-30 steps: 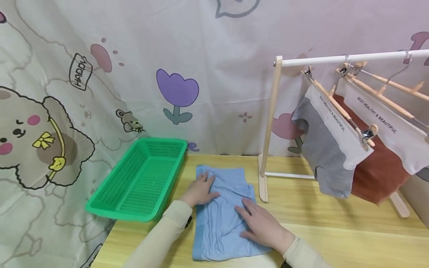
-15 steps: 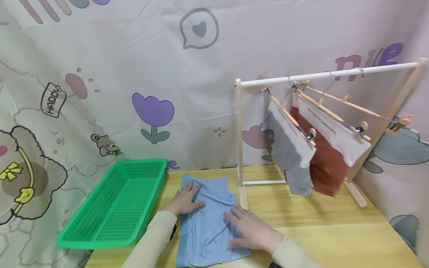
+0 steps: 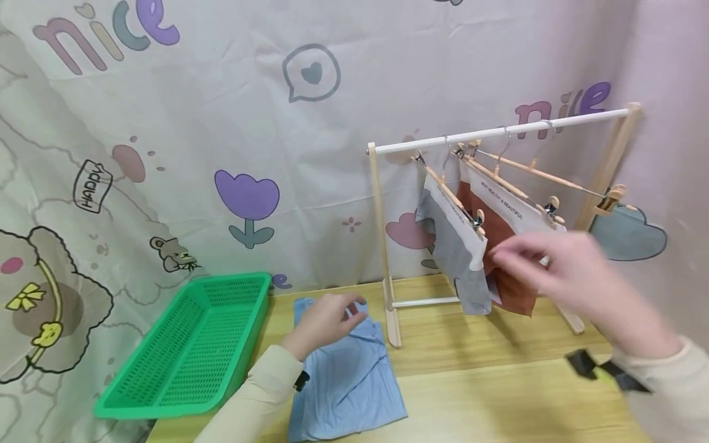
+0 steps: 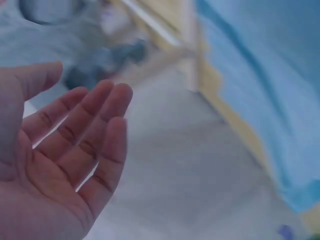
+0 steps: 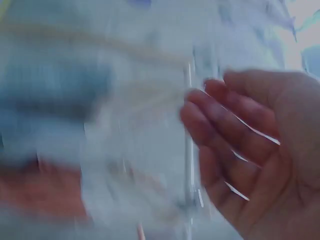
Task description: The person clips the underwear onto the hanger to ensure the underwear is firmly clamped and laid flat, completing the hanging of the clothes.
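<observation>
A pair of light blue underpants (image 3: 354,381) lies folded flat on the wooden table. My left hand (image 3: 328,323) hovers over its upper part, fingers loosely bent and holding nothing; the left wrist view shows that palm (image 4: 55,170) bare. Raised in front of the rack, my right hand (image 3: 570,277) overlaps the rust-red underpants (image 3: 515,289) in the head view. Its fingers (image 5: 210,125) are loosely curved with nothing between them. Grey underpants (image 3: 454,246) and the rust-red pair hang from clip hangers (image 3: 501,178), and a third hanger (image 3: 554,174) bears no garment.
The rack (image 3: 379,234) of wood with a white rail (image 3: 487,132) stands at the back right of the table (image 3: 454,394). A green plastic basket (image 3: 205,351) sits at the left. A printed cloth backdrop (image 3: 332,154) closes off the rear.
My right hand has left the blue underpants and risen rightward to the rack. The left hand has lifted from the cloth with its fingers bending. The head view has turned right and up.
</observation>
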{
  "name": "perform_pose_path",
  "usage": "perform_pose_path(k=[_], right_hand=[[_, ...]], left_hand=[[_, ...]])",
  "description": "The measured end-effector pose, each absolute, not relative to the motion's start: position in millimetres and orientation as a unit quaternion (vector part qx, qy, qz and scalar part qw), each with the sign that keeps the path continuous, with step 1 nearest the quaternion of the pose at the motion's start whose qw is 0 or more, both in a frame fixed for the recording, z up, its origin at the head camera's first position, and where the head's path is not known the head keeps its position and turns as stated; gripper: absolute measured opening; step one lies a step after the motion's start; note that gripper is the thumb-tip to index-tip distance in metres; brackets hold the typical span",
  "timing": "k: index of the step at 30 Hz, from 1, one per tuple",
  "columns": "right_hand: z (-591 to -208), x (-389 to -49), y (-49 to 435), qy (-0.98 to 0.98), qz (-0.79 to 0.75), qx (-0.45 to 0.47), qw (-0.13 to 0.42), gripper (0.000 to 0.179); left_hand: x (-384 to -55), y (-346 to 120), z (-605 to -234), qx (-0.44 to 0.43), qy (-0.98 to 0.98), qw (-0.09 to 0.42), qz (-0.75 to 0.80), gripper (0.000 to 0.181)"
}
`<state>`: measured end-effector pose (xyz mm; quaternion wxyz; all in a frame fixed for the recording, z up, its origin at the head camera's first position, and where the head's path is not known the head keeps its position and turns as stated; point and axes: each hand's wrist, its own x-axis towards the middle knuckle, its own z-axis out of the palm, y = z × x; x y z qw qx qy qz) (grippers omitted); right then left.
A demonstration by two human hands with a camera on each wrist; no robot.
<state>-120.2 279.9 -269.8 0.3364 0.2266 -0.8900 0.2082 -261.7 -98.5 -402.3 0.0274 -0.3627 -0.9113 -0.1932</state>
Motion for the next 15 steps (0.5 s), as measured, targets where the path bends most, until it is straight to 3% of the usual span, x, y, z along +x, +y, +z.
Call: perform_pose_path(k=[4,9,11,15], right_hand=[[-239,-128,329,-0.897,0.156,0.102,0.400,0.009],[-215,-133,372,-0.898,0.117,0.021,0.423,0.018],[-208,-136,387,-0.915,0.108,-0.009,0.389,0.025],[-204,-151,421,-0.962,0.072,-0.041,0.262,0.038]], left_hand=[[-240,-79,-378,-0.397,-0.896,0.052,-0.193,0.015],[-218,-58,-358,-0.438,-0.873,0.056,-0.209,0.011],[-211,-50,-352,-0.449,-0.867,0.059,-0.206,0.011],[-200,-37,-344,-0.464,-0.861,0.062,-0.199,0.011]])
